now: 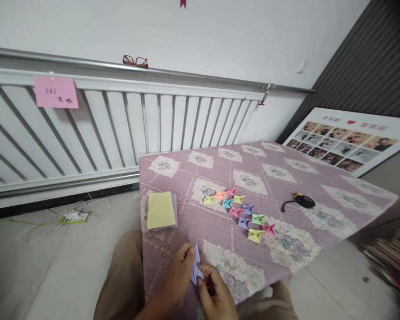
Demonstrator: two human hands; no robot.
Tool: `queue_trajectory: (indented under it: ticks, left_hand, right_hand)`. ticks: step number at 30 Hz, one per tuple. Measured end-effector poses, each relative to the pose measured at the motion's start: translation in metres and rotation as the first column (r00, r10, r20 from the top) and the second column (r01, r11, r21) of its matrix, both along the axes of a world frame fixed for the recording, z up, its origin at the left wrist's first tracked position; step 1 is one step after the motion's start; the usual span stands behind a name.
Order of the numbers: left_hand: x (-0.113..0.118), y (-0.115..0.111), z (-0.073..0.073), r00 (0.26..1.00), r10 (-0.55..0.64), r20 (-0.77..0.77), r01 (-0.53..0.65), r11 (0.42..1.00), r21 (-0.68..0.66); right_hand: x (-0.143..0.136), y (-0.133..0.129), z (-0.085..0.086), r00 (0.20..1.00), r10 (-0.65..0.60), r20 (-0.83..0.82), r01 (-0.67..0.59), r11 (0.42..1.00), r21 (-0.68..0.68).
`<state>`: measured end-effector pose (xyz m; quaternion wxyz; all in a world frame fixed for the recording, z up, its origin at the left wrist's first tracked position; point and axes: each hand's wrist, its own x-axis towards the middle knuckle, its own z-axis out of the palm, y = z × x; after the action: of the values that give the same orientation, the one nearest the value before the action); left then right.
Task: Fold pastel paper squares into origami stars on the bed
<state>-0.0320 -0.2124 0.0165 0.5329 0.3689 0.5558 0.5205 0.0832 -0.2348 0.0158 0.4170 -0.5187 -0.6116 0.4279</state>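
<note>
Near the table's front edge, a piece of folded purple paper [195, 268] is held between my two hands. My left hand [182, 271] pinches its upper left side with thumb and fingers. On its lower right side, my right hand [215, 289] grips the paper between thumb and forefinger. Beyond my hands lie several small folded paper pieces [248, 209] in pink, yellow, teal, purple, green and orange, set out in slanting rows. To the left rests a stack of coloured paper sheets [161, 210], yellow on top.
A patterned pink cloth [216, 240] covers the table. A black object with a short strap [304, 201] lies at the right. Behind stands a white radiator [120, 124], with eyeglasses [135, 61] on its pipe. A power strip [75, 217] with cables is on the floor.
</note>
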Motion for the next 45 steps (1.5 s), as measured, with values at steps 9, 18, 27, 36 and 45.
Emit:
queue_trajectory:
  ticks: [9, 18, 27, 36, 45]
  left_hand:
    - [-0.003, -0.001, -0.004, 0.999, -0.015, -0.043, 0.016, 0.999, 0.029]
    - [-0.006, -0.003, 0.001, 0.998, -0.035, -0.051, 0.036, 0.999, 0.022]
    - [-0.004, -0.007, 0.01, 0.959, -0.069, -0.273, 0.089, 0.994, 0.062]
    - [-0.008, -0.009, 0.012, 0.949, -0.147, -0.279, 0.17, 0.984, 0.06]
    - [-0.007, -0.007, 0.017, 0.966, -0.072, -0.249, 0.097, 0.991, 0.088]
  right_hand:
    - [0.0, 0.002, -0.007, 0.998, -0.011, -0.064, 0.008, 0.999, -0.045]
    - [0.003, 0.003, -0.002, 0.995, 0.069, -0.075, -0.077, 0.991, -0.11]
    - [0.001, 0.007, 0.0, 0.969, 0.012, -0.248, -0.074, 0.967, -0.244]
    - [0.001, 0.004, 0.006, 0.936, 0.046, -0.348, -0.159, 0.94, -0.303]
    - [-0.007, 0.005, 0.015, 0.965, -0.01, -0.262, -0.064, 0.96, -0.273]
